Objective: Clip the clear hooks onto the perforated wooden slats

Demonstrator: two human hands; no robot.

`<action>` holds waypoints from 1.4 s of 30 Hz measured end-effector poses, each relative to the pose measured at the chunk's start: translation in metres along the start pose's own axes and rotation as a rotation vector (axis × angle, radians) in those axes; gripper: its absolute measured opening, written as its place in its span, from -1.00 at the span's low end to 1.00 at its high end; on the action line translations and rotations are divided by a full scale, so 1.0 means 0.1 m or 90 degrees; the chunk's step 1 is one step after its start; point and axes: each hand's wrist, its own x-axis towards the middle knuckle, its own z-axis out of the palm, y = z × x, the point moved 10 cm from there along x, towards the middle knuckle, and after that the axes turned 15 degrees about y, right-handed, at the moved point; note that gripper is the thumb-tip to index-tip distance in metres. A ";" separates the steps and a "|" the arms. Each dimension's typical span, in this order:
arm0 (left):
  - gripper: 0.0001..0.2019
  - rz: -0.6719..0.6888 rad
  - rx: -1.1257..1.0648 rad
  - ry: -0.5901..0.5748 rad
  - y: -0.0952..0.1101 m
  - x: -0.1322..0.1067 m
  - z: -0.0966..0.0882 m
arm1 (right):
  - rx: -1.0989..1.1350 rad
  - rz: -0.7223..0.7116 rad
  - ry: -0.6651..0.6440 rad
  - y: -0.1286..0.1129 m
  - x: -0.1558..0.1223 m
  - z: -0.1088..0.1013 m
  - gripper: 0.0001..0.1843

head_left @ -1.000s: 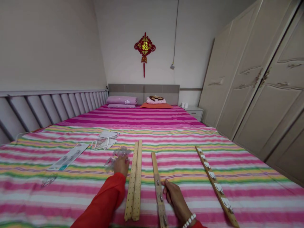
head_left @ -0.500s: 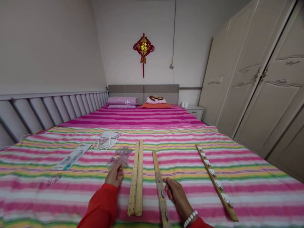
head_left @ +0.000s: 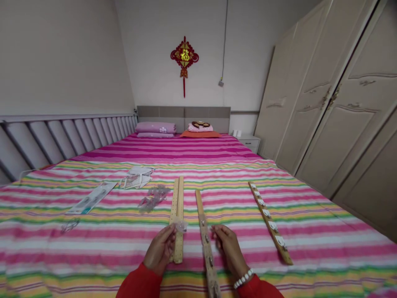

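Note:
My left hand [head_left: 159, 250] pinches a clear adhesive hook [head_left: 181, 226] above two perforated wooden strips [head_left: 179, 244] that lie side by side. To the right, a single wooden strip [head_left: 199, 203] carries several clear hooks [head_left: 206, 239] in a row. My right hand [head_left: 229, 250], with a white bead bracelet [head_left: 243, 278] at the wrist, hovers just right of that strip. Its thumb and forefinger are pressed together; whatever may be between them is too small to make out. A pile of clear hooks [head_left: 154, 198] rests on the bedspread beyond my left hand.
Farther right lies a wooden strip with white hooks [head_left: 266, 213]. At left are a packaged item [head_left: 93, 198], a small wire-like bundle [head_left: 70, 224] and white packets [head_left: 138, 176]. Everything lies on a striped bedspread [head_left: 310, 231]. Wardrobes [head_left: 328, 103] line the right side.
My left hand has come away from the pile of hooks, moving right and nearer with one hook in it. My right hand stays beside the strip. The view has shifted slightly.

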 end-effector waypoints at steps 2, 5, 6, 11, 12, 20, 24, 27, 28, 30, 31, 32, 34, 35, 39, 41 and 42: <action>-0.88 0.045 0.054 -0.025 -0.02 -0.05 0.04 | -0.011 -0.017 -0.045 -0.13 -0.16 0.11 -0.65; -0.71 0.085 0.118 -0.073 -0.08 -0.12 0.13 | -0.026 -0.009 -0.120 -0.25 -0.40 0.30 -0.66; -0.66 0.095 0.137 -0.086 -0.11 -0.14 0.15 | -0.027 -0.008 -0.133 -0.27 -0.46 0.34 -0.65; -0.56 0.127 0.230 -0.111 -0.23 -0.17 0.20 | -0.028 0.021 -0.137 -0.21 -0.59 0.37 -0.60; -0.56 0.135 0.245 -0.115 -0.24 -0.17 0.21 | -0.026 0.025 -0.136 -0.19 -0.59 0.36 -0.59; -0.65 0.243 0.289 -0.190 -0.25 -0.05 0.48 | -0.057 0.006 -0.121 -0.18 -0.37 0.27 -0.60; -0.66 0.243 0.244 -0.180 -0.19 0.03 0.64 | -0.041 -0.003 -0.119 -0.27 -0.24 0.32 -0.65; -0.67 0.236 0.280 -0.154 -0.12 0.11 0.77 | -0.023 -0.011 -0.112 -0.30 -0.10 0.36 -0.68; -0.67 0.234 0.293 -0.153 -0.10 0.14 0.82 | -0.021 -0.011 -0.110 -0.30 -0.04 0.37 -0.68; -0.67 0.232 0.303 -0.152 -0.06 0.21 0.93 | -0.024 -0.013 -0.103 -0.30 0.10 0.40 -0.70; -0.68 0.231 0.306 -0.149 -0.04 0.26 0.98 | -0.029 -0.017 -0.098 -0.30 0.17 0.41 -0.71; -0.69 0.231 0.311 -0.146 -0.02 0.30 1.02 | -0.035 -0.023 -0.093 -0.29 0.24 0.42 -0.71; -0.70 0.237 0.326 -0.140 0.00 0.40 1.11 | -0.051 -0.038 -0.082 -0.28 0.37 0.44 -0.73; -0.71 0.242 0.334 -0.139 0.01 0.45 1.15 | -0.060 -0.045 -0.077 -0.27 0.43 0.46 -0.74; -0.72 0.264 0.365 -0.132 0.02 0.65 1.29 | -0.067 -0.061 -0.058 -0.20 0.65 0.51 -0.78; -0.74 0.275 0.381 -0.121 0.01 0.74 1.32 | -0.068 -0.067 -0.052 -0.15 0.74 0.53 -0.80; -0.75 0.281 0.387 -0.114 0.01 0.78 1.33 | -0.073 -0.071 -0.048 -0.13 0.77 0.53 -0.80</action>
